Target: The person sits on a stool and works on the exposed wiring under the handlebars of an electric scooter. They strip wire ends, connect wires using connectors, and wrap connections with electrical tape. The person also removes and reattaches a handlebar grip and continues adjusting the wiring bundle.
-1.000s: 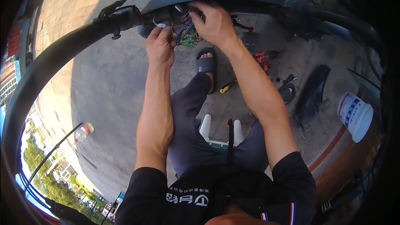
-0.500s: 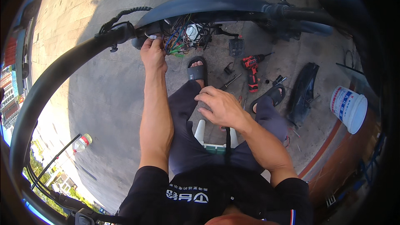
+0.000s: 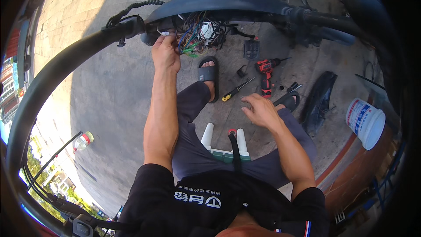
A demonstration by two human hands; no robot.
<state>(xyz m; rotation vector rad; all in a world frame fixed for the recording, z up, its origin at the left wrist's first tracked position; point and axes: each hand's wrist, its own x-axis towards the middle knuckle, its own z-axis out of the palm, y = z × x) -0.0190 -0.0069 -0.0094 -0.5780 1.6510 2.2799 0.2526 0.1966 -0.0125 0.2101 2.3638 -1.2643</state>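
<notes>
My left hand (image 3: 166,55) pinches a white connector (image 3: 165,33) at the left side of the tangled wire bundle (image 3: 197,37), which hangs under a curved black vehicle tube. A white block (image 3: 207,30) sits among the wires. My right hand (image 3: 261,112) is lower down, fingers apart and apparently empty, over the paving near my right sandal. Just left of it on the ground lie a yellow-and-black screwdriver (image 3: 232,92) and, a little higher, a red-and-black cordless drill (image 3: 266,77).
A long black plastic panel (image 3: 318,101) lies at the right, beside a white bucket (image 3: 366,123). Black frame tubing (image 3: 66,63) arches around me. A white-and-green stool (image 3: 223,156) is between my legs, and a plastic bottle (image 3: 82,141) stands at left.
My right hand has left the wires, come down toward my lap and then moved right, uncovering the wire bundle. My left hand stays at the connector.
</notes>
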